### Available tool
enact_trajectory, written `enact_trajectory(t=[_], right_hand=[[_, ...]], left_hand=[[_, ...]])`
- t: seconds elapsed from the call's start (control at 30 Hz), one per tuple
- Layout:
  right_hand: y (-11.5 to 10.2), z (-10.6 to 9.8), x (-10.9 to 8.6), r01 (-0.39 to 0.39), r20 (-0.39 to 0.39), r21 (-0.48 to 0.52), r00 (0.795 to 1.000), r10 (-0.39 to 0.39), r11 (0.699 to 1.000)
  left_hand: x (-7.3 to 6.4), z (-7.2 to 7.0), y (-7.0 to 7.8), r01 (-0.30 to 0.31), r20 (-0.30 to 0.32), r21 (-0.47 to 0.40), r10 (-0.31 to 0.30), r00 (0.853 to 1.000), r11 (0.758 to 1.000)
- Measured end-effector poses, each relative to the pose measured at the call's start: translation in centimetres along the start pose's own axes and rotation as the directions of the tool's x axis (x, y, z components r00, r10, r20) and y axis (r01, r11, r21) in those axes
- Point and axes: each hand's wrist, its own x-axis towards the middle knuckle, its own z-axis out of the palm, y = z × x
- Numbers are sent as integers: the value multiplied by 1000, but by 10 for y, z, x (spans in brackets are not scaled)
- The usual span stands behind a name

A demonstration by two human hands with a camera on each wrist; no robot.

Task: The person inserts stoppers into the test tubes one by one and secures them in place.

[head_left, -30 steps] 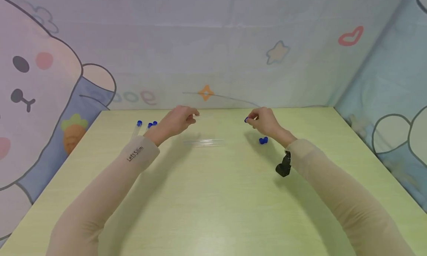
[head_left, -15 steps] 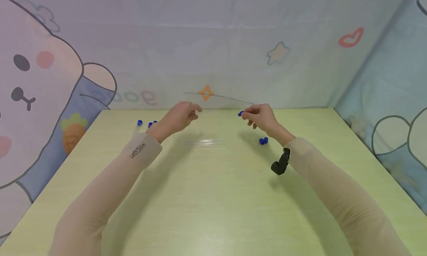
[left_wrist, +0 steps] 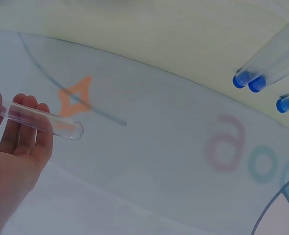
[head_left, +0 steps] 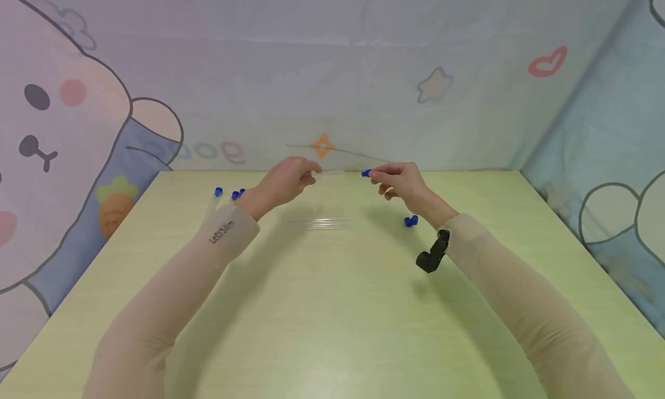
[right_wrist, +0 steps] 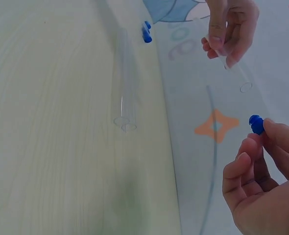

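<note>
Above the far part of the table, my left hand (head_left: 288, 179) pinches a clear test tube (left_wrist: 41, 122) between thumb and fingers. Its open end (right_wrist: 246, 87) points toward the right hand, and its rounded end lies beyond the palm in the left wrist view. Facing it, my right hand (head_left: 402, 182) pinches a small blue stopper (right_wrist: 256, 124) by its wide end. A short gap separates the stopper's narrow end from the tube's mouth. Below the hands, two uncapped test tubes (head_left: 329, 223) lie side by side on the table.
Two loose blue stoppers (head_left: 411, 221) lie below the right hand. Several test tubes with blue stoppers (head_left: 214, 201) lie at the far left, partly behind the left forearm. A printed cloth (head_left: 363, 99) hangs along the table's back edge.
My right hand has moved left and slightly up with the stopper, which has turned its narrow end toward the left. The left hand has risen slightly and shifted right, narrowing the gap.
</note>
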Motion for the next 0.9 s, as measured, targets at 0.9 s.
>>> enact_trajectory(t=[0.9], right_hand=[[-3, 18, -3, -15, 69, 111, 998, 8, 994]], left_hand=[[8, 8, 10, -48, 4, -15, 48, 999, 999]])
